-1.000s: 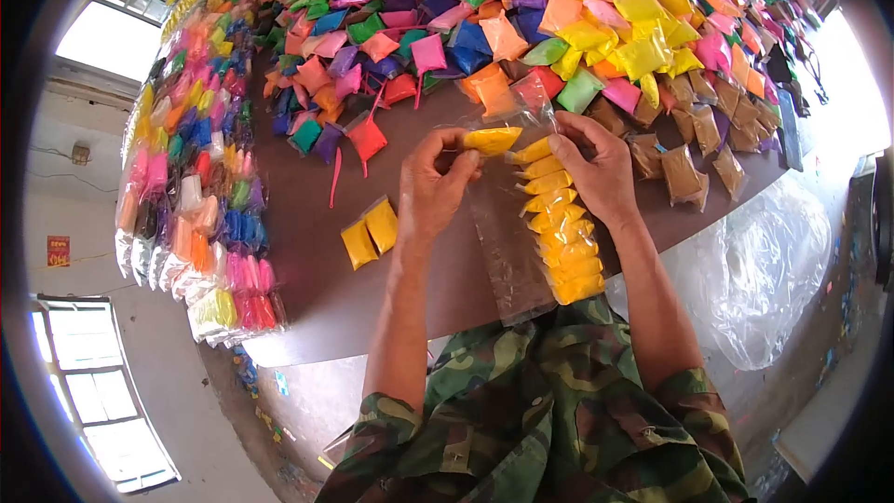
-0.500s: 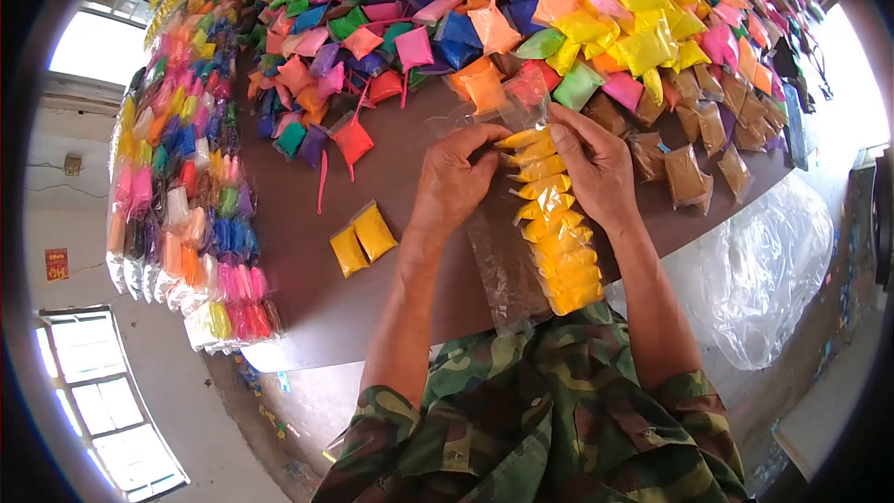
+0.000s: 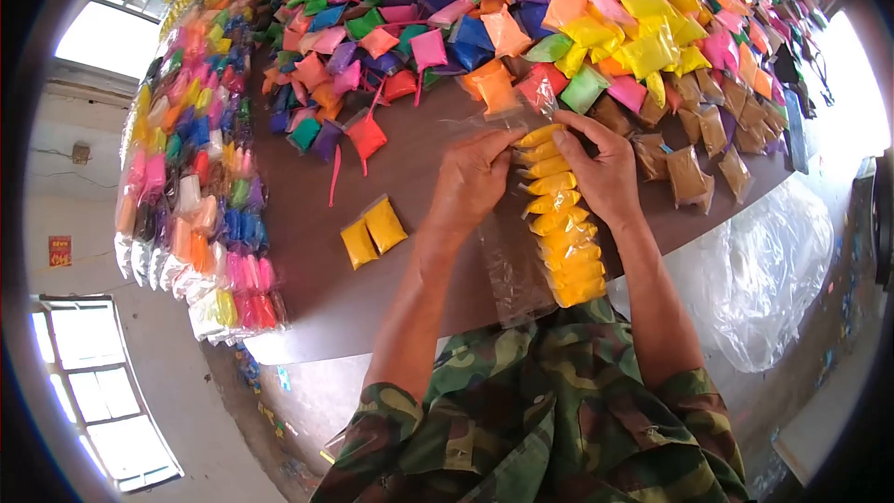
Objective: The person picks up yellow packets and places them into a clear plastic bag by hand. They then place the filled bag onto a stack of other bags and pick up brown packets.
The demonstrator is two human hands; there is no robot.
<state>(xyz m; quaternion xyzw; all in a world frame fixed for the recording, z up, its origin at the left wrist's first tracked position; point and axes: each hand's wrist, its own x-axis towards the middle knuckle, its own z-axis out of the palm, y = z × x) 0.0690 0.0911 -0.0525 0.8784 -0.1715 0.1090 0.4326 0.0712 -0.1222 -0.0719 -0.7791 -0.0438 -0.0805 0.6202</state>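
A row of several yellow packets [image 3: 563,224] lies along a clear plastic bag [image 3: 517,270] near the table's front edge. My left hand [image 3: 475,177] is closed in a pinch on the clear bag, left of the row's far end. My right hand [image 3: 603,170] is closed on the far end of the row, its thumb over the top packets. Whether its fingers also hold the bag's film is hard to tell. Two more yellow packets [image 3: 373,232] lie side by side on the table, left of my left forearm.
Colourful packets [image 3: 438,0] are heaped across the far side of the dark table [image 3: 307,289]. Brown packets [image 3: 686,175] lie right of my right hand. Stacked bagged packets [image 3: 196,177] line the left edge. A large clear plastic bag [image 3: 768,279] sits at the right.
The view has shifted slightly, so the table and heap appear a little further right. Both hands keep nearly the same pose at the far end of the row.
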